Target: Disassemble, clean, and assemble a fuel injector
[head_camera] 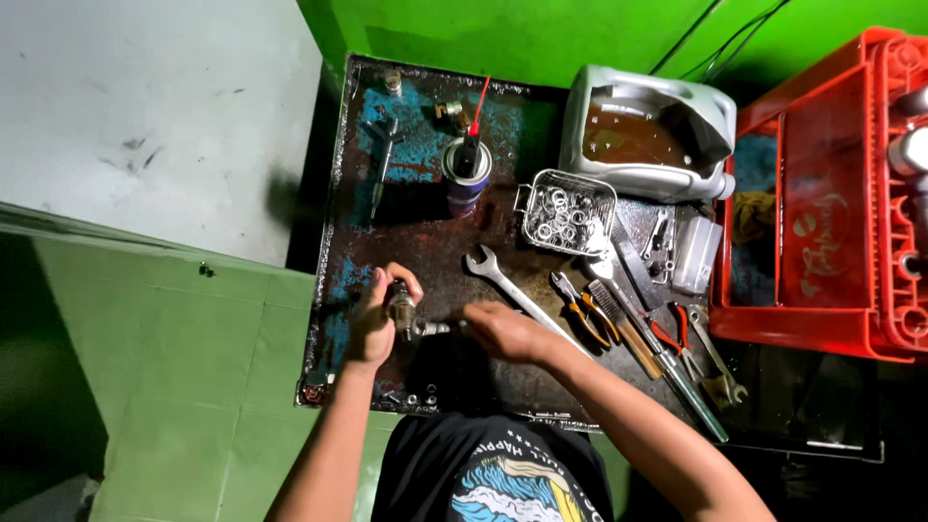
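- Two hands meet low on a dark metal tray, whose blue paint is worn and rusty.
- The left edge of the tray sits by a green floor with lots of open room. A thin dark tool lies alone near the top left corner.
- The left hand is wrapped tight around a small metal part. Fingers hide most of it, so its shape is hard to tell.
- A few tiny nuts sit at the tray's bottom edge, just below the hands.
- A spray can with a thin red straw stands upright, well above the hands.
- The right hand pinches the shiny stub end of the part. I cannot see the fingertips well.
- A long silver wrench lies slanted, just beside the right hand.
- A wire basket holds many small shiny rings.
- Pliers with orange grips, a wire brush and other tools crowd the right side, so little room is left there.
- A grey tub holds brown liquid.
- A red plastic crate is cut off at the right edge.
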